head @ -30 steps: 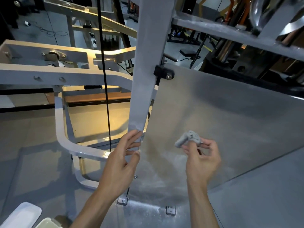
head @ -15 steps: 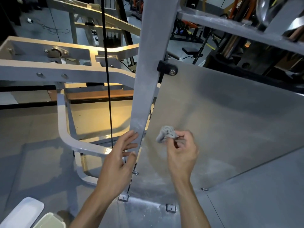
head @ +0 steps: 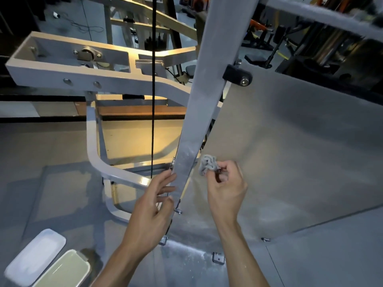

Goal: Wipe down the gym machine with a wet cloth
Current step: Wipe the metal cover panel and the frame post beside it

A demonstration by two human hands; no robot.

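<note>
A grey upright post of the gym machine runs down the middle, with a large grey panel behind it on the right. My right hand pinches a small crumpled grey cloth and holds it against the panel, right beside the post's lower right edge. My left hand rests on the lower part of the post with its fingers laid along the post's left edge.
A white curved frame and a box beam extend to the left. A black cable hangs in front of them. A white lid and a pale tub lie on the floor at bottom left. Weight-stack hardware fills the upper right.
My right hand has carried the cloth leftward across the panel up to the post's edge. My left hand has stayed on the post.
</note>
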